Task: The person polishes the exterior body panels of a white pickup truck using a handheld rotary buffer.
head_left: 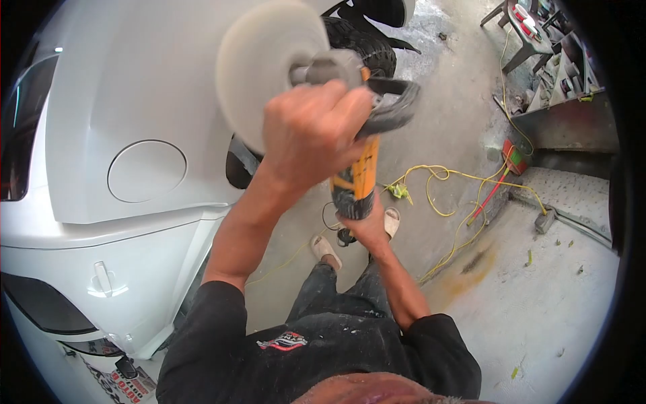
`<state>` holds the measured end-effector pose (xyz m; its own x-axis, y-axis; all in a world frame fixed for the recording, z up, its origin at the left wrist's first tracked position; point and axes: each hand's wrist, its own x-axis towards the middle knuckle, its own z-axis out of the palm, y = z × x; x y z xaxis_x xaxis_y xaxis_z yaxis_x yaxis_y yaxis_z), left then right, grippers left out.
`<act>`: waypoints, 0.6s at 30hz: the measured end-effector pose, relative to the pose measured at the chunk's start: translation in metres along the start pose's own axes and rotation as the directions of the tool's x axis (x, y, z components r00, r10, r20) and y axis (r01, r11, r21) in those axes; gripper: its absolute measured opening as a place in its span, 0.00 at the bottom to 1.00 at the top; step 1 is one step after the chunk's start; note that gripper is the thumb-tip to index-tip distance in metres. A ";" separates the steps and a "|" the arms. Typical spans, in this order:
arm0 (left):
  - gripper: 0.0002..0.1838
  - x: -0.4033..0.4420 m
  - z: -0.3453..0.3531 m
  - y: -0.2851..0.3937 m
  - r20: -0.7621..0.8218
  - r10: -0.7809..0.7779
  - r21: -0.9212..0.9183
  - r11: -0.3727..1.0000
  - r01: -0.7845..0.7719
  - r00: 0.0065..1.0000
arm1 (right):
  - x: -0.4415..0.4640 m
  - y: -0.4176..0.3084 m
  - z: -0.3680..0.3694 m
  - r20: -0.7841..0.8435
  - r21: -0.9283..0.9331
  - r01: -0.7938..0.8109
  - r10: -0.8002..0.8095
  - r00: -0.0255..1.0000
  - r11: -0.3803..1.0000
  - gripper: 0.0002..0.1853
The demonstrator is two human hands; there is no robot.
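Note:
A yellow-and-black power polisher (364, 168) with a large round pale pad (259, 67) is in both my hands. My left hand (313, 131) is closed on the front of it, near the head, beside a black loop handle (397, 114). Lower down, my right hand (369, 225) wraps round the rear end of the body. The pad is blurred and faces a white car panel (87, 101); whether it touches the panel I cannot tell. A round fuel flap (147, 170) is on that panel, left of my left hand.
The car's tyre (363, 47) lies beyond the polisher. A yellow cord (437, 172) loops over the concrete floor at right, near a red-handled broom (494, 188). At the upper right are a stool (531, 44) and a cluttered shelf (568, 111). A car door handle (102, 279) is lower left.

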<state>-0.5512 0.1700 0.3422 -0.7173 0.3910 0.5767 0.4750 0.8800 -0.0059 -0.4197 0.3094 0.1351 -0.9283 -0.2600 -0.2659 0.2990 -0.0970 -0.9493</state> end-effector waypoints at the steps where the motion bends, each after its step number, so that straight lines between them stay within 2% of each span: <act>1: 0.16 0.013 0.010 -0.004 -0.028 0.005 -0.017 1.000 -0.006 1.000 | 0.011 -0.003 -0.006 -0.027 -0.030 -0.001 0.000 1.000 1.000 0.35; 3: 0.14 0.034 0.028 -0.010 -0.070 0.008 -0.049 0.999 -0.011 0.997 | 0.029 -0.005 -0.015 -0.075 -0.085 -0.018 0.011 0.997 0.996 0.34; 4: 0.14 0.039 0.036 -0.009 -0.086 0.011 -0.066 0.998 -0.017 0.996 | 0.037 -0.011 -0.018 -0.060 -0.056 -0.008 0.005 0.998 0.998 0.33; 7: 0.13 0.038 0.041 -0.012 -0.119 -0.002 -0.061 0.998 -0.005 0.993 | 0.037 -0.015 -0.015 -0.105 -0.030 -0.119 0.115 0.988 0.992 0.32; 8: 0.13 0.032 0.037 -0.011 -0.121 -0.007 -0.052 0.999 0.001 0.993 | 0.034 -0.012 -0.015 -0.060 0.038 -0.136 0.138 0.989 0.990 0.32; 9: 0.12 0.028 0.033 -0.009 -0.131 -0.003 -0.053 0.999 -0.003 0.991 | 0.028 -0.011 -0.010 -0.047 0.010 -0.073 0.073 0.996 0.997 0.33; 11: 0.15 0.005 0.001 -0.003 -0.065 -0.016 -0.028 1.000 0.014 0.998 | 0.008 -0.009 -0.004 -0.048 -0.045 0.050 -0.052 0.998 0.998 0.34; 13: 0.18 -0.029 -0.030 0.000 -0.060 -0.037 -0.059 0.998 0.033 0.998 | -0.019 -0.012 0.001 0.032 -0.063 -0.033 0.035 0.999 0.997 0.37; 14: 0.17 -0.041 -0.058 0.007 -0.008 -0.058 -0.033 0.998 0.057 0.998 | -0.033 -0.015 0.006 0.073 -0.094 -0.050 0.057 0.996 0.994 0.39; 16: 0.10 -0.073 -0.092 0.017 -0.042 -0.144 0.003 0.989 0.145 0.989 | -0.056 -0.018 0.014 0.142 -0.133 -0.076 0.095 0.985 0.988 0.41; 18: 0.09 -0.096 -0.123 0.024 -0.031 -0.239 0.027 0.970 0.240 0.970 | -0.076 -0.020 0.022 0.205 -0.147 -0.100 0.130 0.970 0.984 0.43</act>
<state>-0.4080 0.1203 0.3872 -0.7938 0.1603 0.5866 0.2750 0.9550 0.1111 -0.3506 0.3100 0.1778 -0.8164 -0.4620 -0.3464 0.3551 0.0714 -0.9321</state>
